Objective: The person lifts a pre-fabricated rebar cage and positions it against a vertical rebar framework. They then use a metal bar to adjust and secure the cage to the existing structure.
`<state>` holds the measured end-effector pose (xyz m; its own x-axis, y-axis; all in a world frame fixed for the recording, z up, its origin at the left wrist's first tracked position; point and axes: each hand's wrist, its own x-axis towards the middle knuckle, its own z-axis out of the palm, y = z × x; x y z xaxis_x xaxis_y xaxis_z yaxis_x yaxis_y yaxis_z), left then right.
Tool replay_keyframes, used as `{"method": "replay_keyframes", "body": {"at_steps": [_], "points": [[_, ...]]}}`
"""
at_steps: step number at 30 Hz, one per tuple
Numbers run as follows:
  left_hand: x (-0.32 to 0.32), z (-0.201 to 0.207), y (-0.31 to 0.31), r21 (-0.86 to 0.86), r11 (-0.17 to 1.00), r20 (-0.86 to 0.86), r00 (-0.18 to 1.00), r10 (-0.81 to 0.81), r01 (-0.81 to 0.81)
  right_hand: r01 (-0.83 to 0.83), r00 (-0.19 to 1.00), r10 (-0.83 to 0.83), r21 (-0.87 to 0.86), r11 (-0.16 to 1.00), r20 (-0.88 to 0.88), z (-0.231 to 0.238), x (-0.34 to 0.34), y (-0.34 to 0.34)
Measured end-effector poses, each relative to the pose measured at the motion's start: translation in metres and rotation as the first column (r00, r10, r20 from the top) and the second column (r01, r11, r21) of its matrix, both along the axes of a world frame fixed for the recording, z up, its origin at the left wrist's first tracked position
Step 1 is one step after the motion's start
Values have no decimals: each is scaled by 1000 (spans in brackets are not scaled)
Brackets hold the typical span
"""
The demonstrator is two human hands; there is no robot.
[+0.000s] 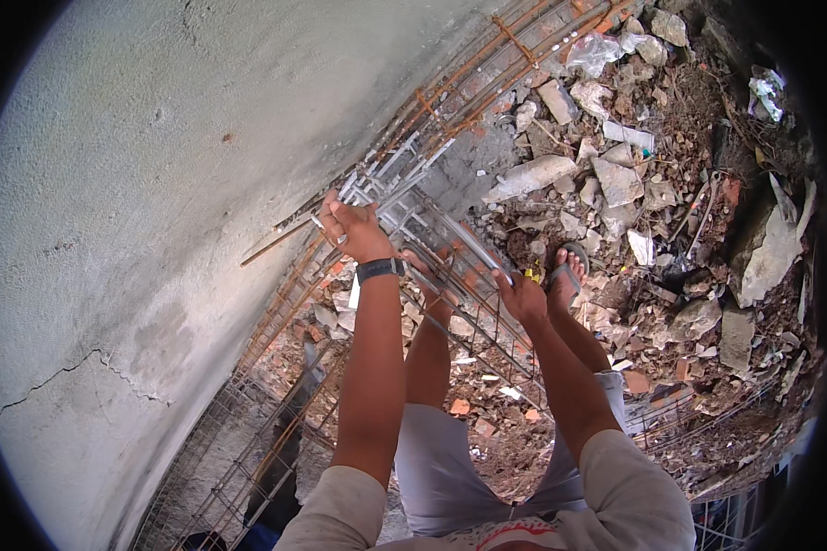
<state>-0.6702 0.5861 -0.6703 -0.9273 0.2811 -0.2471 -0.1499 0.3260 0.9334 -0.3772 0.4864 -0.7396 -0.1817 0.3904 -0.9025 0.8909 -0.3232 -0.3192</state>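
Observation:
My left hand (354, 231), with a ring and a dark wristwatch, is closed on the rebar joint (381, 195), where pale grey-coated bars cross beside the wall. In my right hand (522, 298) is the near end of a long, straight grey metal bar (469, 241). The bar slants up and left toward the joint. Its far end is lost among the crossing bars, so I cannot tell whether it is a tool's handle. A rebar cage (473, 317) runs from the joint down between my arms. My left fingertips are partly hidden behind the bars.
A rough grey plastered wall (156, 184) with a crack fills the left. Rusty rebar (487, 69) runs along its foot, and more cage (248, 468) lies lower left. Broken concrete and brick rubble (618, 182) covers the ground at right. My sandalled foot (568, 274) stands on it.

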Motion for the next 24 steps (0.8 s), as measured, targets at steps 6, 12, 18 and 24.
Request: {"method": "replay_keyframes", "body": {"at_steps": [6,12,18,24], "points": [[4,6,10,-49,998,5,999,37,-36,-107,994,101,178,978,45,-8,25,5],[0,5,-1,35,995,31,996,-90,88,-68,997,64,105,992,48,-24,44,11],[-8,5,-20,53,984,34,985,-169,167,-101,993,94,103,990,66,-43,45,43],[-1,7,-5,76,970,56,971,-233,229,-3,999,-2,86,996,54,-97,78,27]]}}
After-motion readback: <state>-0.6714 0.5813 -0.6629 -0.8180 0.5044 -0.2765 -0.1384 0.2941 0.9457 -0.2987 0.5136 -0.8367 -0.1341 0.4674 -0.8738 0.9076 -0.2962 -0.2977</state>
